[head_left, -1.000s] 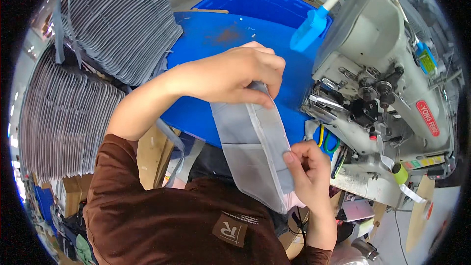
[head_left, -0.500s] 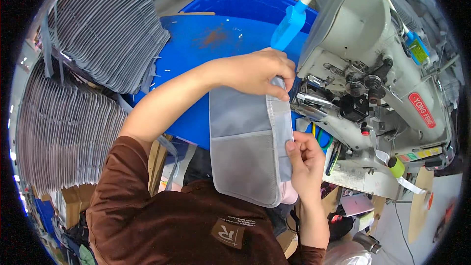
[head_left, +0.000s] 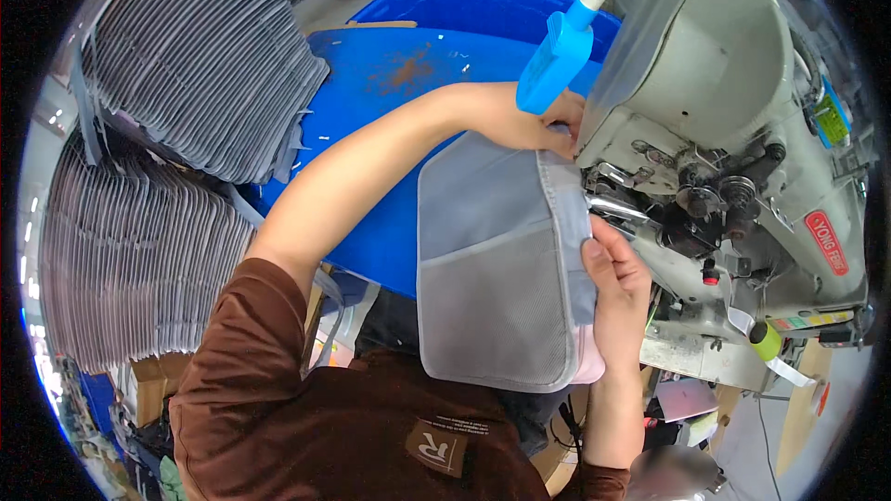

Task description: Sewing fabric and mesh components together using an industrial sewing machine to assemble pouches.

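Note:
A flat grey fabric pouch (head_left: 487,301) with a mesh lower pocket and bound edges hangs in front of my body, tilted slightly. My left hand (head_left: 534,122) is closed on its upper right corner, close against the sewing machine (head_left: 705,65); a blue lamp head (head_left: 557,60) partly covers the fingers. Lower down, my right hand (head_left: 619,283) pinches the right edge between thumb and fingers. Pink material (head_left: 589,357) peeks out under the pouch's lower right corner. The pouch's upper right edge lies beside the machine's metal arm (head_left: 617,209).
Tall stacks of grey fabric pieces (head_left: 195,65) stand at the left. A blue tabletop (head_left: 357,144) stretches behind the pouch, with brown dust and thread scraps on it. Beyond lies a blue bin (head_left: 483,0). White tape on a green spool (head_left: 765,341) hangs at the machine's right.
Both hands have carried the pouch to the right, and its upper corner is now nearer the sewing machine. The view has also shifted slightly. Both grips stay closed.

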The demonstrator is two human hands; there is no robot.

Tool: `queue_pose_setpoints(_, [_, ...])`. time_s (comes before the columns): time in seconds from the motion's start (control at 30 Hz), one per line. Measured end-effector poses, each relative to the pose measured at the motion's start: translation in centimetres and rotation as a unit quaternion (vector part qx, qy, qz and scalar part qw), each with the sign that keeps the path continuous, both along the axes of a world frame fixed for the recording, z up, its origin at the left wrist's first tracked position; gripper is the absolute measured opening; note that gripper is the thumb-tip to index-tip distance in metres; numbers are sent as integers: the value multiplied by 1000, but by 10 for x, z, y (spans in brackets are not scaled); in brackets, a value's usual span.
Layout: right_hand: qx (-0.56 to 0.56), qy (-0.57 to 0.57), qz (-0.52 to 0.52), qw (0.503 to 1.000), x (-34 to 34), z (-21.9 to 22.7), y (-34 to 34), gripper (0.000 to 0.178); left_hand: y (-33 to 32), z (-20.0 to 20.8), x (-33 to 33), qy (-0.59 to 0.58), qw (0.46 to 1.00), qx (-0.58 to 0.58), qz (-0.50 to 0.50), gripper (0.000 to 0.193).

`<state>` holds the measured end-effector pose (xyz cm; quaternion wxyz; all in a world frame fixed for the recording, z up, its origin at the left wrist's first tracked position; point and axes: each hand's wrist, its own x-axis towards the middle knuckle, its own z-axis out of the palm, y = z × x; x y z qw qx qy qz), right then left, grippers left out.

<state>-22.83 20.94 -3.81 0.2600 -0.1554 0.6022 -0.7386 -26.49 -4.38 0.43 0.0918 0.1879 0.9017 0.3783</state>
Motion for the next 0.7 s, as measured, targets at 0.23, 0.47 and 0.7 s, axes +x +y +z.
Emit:
queue_pose_setpoints(0.23, [-31,33,-53,998,3,-9,-15,23,-1,-27,-25,72,996,54,5,42])
queue_pose_setpoints(0.47, [-11,55,-78,995,3,-14,-17,22,19,-54,-20,161,965,187,95,45])
queue_pose_setpoints(0.7, [-25,52,-82,995,6,-14,-19,23,44,-51,8,62,914,311,252,32])
